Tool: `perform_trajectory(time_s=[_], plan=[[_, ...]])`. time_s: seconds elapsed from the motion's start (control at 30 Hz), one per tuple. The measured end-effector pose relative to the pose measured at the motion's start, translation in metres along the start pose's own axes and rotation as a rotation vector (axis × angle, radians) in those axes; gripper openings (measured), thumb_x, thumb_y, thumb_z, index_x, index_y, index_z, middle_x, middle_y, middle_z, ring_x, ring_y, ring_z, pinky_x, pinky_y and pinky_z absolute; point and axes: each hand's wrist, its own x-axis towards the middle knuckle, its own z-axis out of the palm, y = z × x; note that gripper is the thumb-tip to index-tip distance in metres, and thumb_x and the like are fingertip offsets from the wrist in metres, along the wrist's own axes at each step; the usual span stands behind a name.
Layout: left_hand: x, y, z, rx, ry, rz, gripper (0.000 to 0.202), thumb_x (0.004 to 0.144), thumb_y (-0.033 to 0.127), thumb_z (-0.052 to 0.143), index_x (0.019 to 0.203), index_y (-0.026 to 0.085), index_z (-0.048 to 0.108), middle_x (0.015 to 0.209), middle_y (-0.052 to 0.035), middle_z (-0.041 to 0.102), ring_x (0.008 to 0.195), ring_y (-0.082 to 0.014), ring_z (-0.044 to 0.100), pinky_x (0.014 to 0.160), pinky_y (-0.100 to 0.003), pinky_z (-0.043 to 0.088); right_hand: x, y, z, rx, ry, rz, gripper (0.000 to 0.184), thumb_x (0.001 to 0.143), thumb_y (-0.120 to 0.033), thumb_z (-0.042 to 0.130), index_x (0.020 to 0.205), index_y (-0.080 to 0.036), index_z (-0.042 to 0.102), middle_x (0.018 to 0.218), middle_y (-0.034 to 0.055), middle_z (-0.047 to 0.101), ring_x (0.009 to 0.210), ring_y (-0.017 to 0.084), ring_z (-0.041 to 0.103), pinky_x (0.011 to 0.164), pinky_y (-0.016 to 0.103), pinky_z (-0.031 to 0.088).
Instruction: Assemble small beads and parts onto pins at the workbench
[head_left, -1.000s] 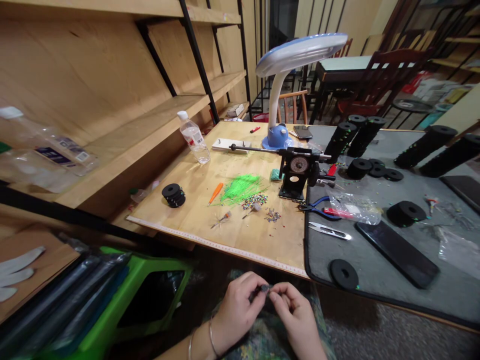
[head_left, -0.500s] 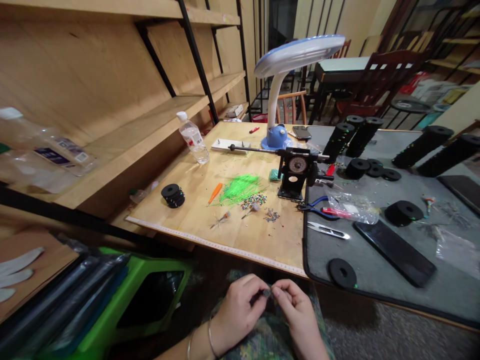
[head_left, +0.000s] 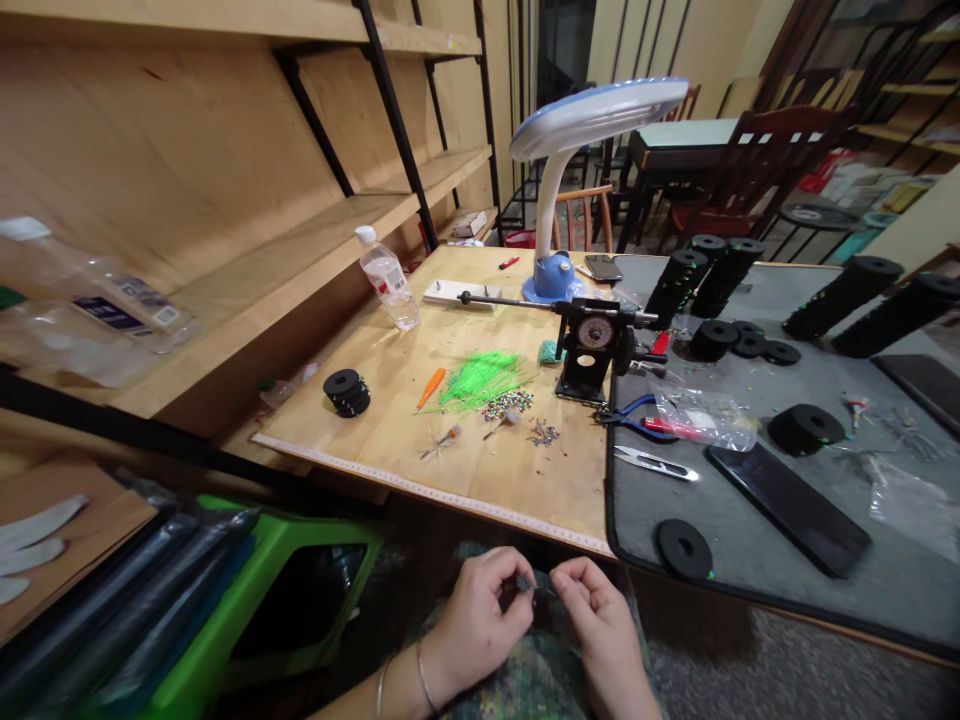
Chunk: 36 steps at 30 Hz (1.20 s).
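Note:
Over my lap, in front of the table edge, my left hand (head_left: 491,610) pinches a small dark grey piece (head_left: 523,582) between thumb and forefinger; its kind is too small to make out. A little to the right, my right hand (head_left: 596,625) is closed in a pinch, and whatever lies between its fingertips is too fine to name. A short gap separates the two hands. On the table beyond them lie small metal pieces (head_left: 543,433), a heap of coloured beads (head_left: 506,405) and a bundle of bright green strands (head_left: 486,380).
A hand-cranked winder (head_left: 589,345) and a desk lamp (head_left: 553,275) stand farther back. On the grey mat (head_left: 637,520) lie snips (head_left: 656,463), blue-handled pliers (head_left: 637,412), a phone (head_left: 787,510) and black foam spools (head_left: 684,548). A water bottle (head_left: 388,280) stands at left.
My hands have drawn slightly apart: the right fingertips have moved right, away from the dark piece in my left hand. The things on the table have not moved.

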Motion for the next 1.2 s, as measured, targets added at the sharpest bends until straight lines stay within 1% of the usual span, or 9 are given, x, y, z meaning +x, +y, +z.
perform_trajectory(time_s=[0.2, 0.3, 0.37, 0.43, 0.53, 0.7, 0.9, 1.07, 1.2], plan=[[0.003, 0.001, 0.003, 0.063, -0.022, -0.024, 0.012, 0.075, 0.015, 0.057, 0.067, 0.016, 0.066, 0.059, -0.0015, 0.061, 0.055, -0.0131, 0.052, 0.052, -0.022, 0.035, 0.002, 0.001, 0.003, -0.025, -0.093, -0.013, 0.042, 0.069, -0.057, 0.068, 0.067, -0.016, 0.058, 0.054, -0.0065, 0.043, 0.049, 0.009, 0.032, 0.047, 0.020, 0.026], [0.003, -0.001, 0.001, 0.068, -0.054, -0.020, 0.013, 0.077, 0.019, 0.058, 0.071, 0.017, 0.068, 0.063, -0.0023, 0.065, 0.058, -0.0137, 0.055, 0.056, -0.023, 0.037, 0.002, 0.003, 0.002, -0.066, -0.149, -0.005, 0.038, 0.072, -0.054, 0.066, 0.073, -0.016, 0.059, 0.054, -0.0082, 0.038, 0.049, 0.009, 0.029, 0.047, 0.021, 0.024], [0.003, -0.002, -0.003, 0.079, -0.061, -0.037, 0.011, 0.076, 0.019, 0.059, 0.070, 0.016, 0.068, 0.062, -0.0014, 0.062, 0.057, -0.0130, 0.053, 0.055, -0.022, 0.035, 0.002, 0.005, 0.000, -0.122, -0.195, 0.002, 0.035, 0.074, -0.050, 0.065, 0.078, -0.016, 0.060, 0.053, -0.0095, 0.034, 0.049, 0.009, 0.026, 0.047, 0.021, 0.021], [0.004, -0.002, -0.007, 0.081, -0.076, -0.062, 0.009, 0.075, 0.017, 0.059, 0.069, 0.015, 0.067, 0.060, 0.0001, 0.058, 0.056, -0.0118, 0.049, 0.053, -0.021, 0.033, 0.003, 0.008, -0.002, -0.183, -0.231, 0.000, 0.030, 0.076, -0.046, 0.062, 0.074, -0.016, 0.058, 0.053, -0.0096, 0.032, 0.050, 0.009, 0.025, 0.048, 0.022, 0.021], [0.005, 0.001, -0.011, 0.008, -0.148, -0.113, 0.010, 0.074, 0.016, 0.058, 0.068, 0.014, 0.066, 0.059, 0.0018, 0.054, 0.054, -0.0101, 0.044, 0.051, -0.021, 0.031, 0.003, 0.010, -0.003, -0.267, -0.259, -0.014, 0.023, 0.076, -0.036, 0.058, 0.065, -0.018, 0.052, 0.052, -0.0093, 0.031, 0.051, 0.009, 0.025, 0.049, 0.023, 0.022], [0.010, 0.004, -0.015, -0.203, -0.250, -0.243, 0.008, 0.073, 0.018, 0.058, 0.068, 0.012, 0.063, 0.055, 0.0048, 0.046, 0.053, -0.0092, 0.036, 0.050, -0.021, 0.028, 0.001, 0.007, -0.002, -0.320, -0.237, -0.079, 0.010, 0.071, -0.023, 0.050, 0.062, -0.020, 0.046, 0.055, -0.0074, 0.035, 0.053, 0.011, 0.030, 0.051, 0.023, 0.025], [0.013, -0.001, -0.021, -0.295, -0.192, -0.237, 0.012, 0.076, 0.023, 0.059, 0.069, 0.013, 0.059, 0.060, 0.0034, 0.047, 0.059, -0.0112, 0.039, 0.056, -0.022, 0.032, 0.000, 0.003, -0.005, -0.267, -0.202, -0.124, 0.009, 0.068, -0.022, 0.047, 0.060, -0.020, 0.044, 0.057, -0.0052, 0.038, 0.055, 0.012, 0.034, 0.053, 0.024, 0.028], [0.013, -0.001, -0.021, -0.312, -0.156, -0.235, 0.014, 0.076, 0.025, 0.059, 0.069, 0.013, 0.058, 0.059, 0.0031, 0.047, 0.058, -0.0113, 0.039, 0.056, -0.023, 0.032, 0.000, -0.002, -0.006, -0.188, -0.176, -0.104, 0.010, 0.067, -0.023, 0.050, 0.058, -0.020, 0.046, 0.056, -0.0055, 0.038, 0.054, 0.012, 0.034, 0.052, 0.023, 0.028], [0.014, 0.000, -0.022, -0.342, -0.165, -0.241, 0.016, 0.077, 0.028, 0.060, 0.070, 0.014, 0.057, 0.060, 0.0035, 0.046, 0.059, -0.0111, 0.039, 0.057, -0.023, 0.033, 0.001, 0.000, -0.008, -0.125, -0.135, -0.087, 0.012, 0.067, -0.024, 0.055, 0.058, -0.020, 0.048, 0.054, -0.0067, 0.037, 0.052, 0.011, 0.032, 0.051, 0.023, 0.026]])
